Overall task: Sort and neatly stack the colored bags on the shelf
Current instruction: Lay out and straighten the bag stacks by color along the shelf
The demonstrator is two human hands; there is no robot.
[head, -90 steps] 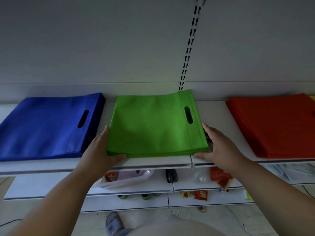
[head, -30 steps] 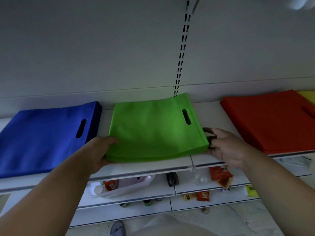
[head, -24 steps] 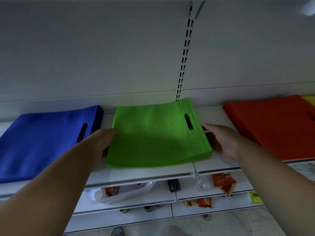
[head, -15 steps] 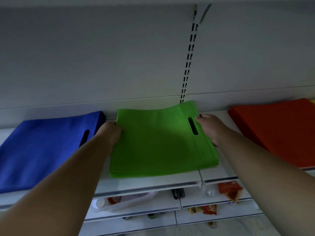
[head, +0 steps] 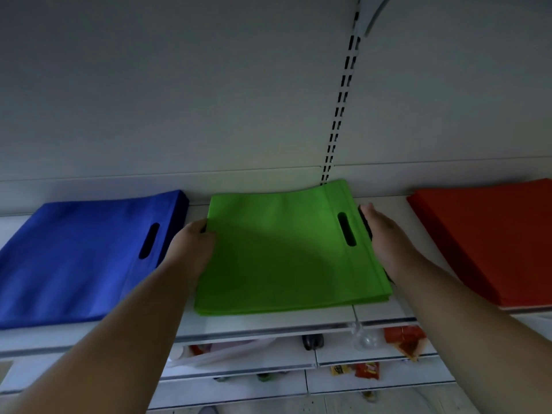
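Green fabric, the stack of green bags, lay between the blue stack and the red stack on the shelf. Both hands had slid back from its front corners: the left hand pinched its left edge, the right hand pressed flat-fingered against its right edge. The squaring-up looked nearly finished.

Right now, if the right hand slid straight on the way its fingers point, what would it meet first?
Probably the shelf's back panel. The right hand lies along the green bag stack's right edge, fingers pointing rearward over bare shelf. Depth is uncertain.
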